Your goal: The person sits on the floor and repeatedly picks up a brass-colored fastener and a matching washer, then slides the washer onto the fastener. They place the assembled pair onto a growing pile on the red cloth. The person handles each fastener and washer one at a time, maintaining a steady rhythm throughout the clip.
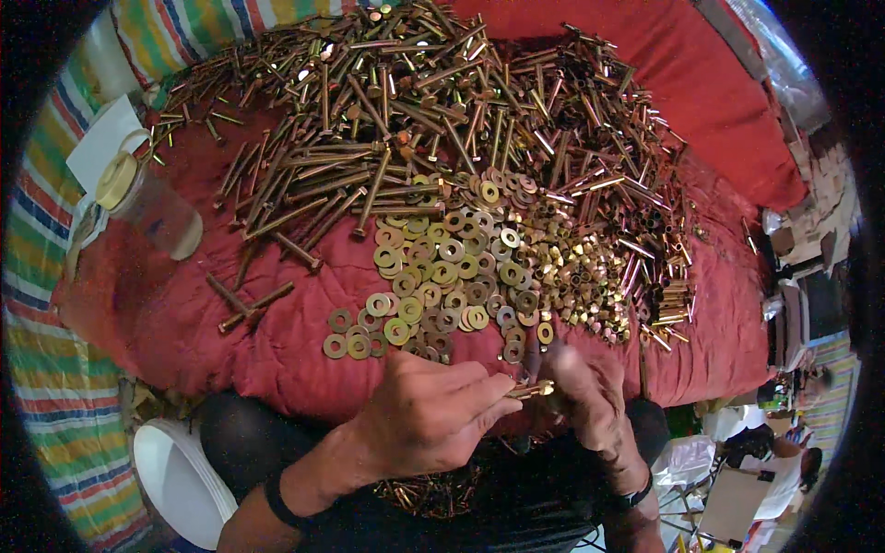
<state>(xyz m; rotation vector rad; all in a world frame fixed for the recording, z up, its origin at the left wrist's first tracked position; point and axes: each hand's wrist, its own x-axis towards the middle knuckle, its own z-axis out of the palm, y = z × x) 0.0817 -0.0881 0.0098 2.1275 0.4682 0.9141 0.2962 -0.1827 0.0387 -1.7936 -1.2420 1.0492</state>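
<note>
My left hand (429,405) is closed, pinching a short brass-coloured bolt (525,393) that points to the right. A nut-like piece (547,387) shows at the bolt's right end. Close beside that end is my right hand (595,401), its thumb and fingers smeared by motion, so its grip does not show clearly. Just beyond both hands lie flat washers (430,293) in a loose spread. Right of them is a heap of small gold-coloured nuts (576,276). Long hex bolts (341,175) are piled behind, and metal sleeves (668,300) lie at the right.
A red cloth (175,323) covers the work surface. At the left a clear jar with a yellow lid (115,180) lies tilted. More metal pieces (429,493) rest low between my arms. A white plastic chair (180,475) is at lower left; a person (788,479) sits far right.
</note>
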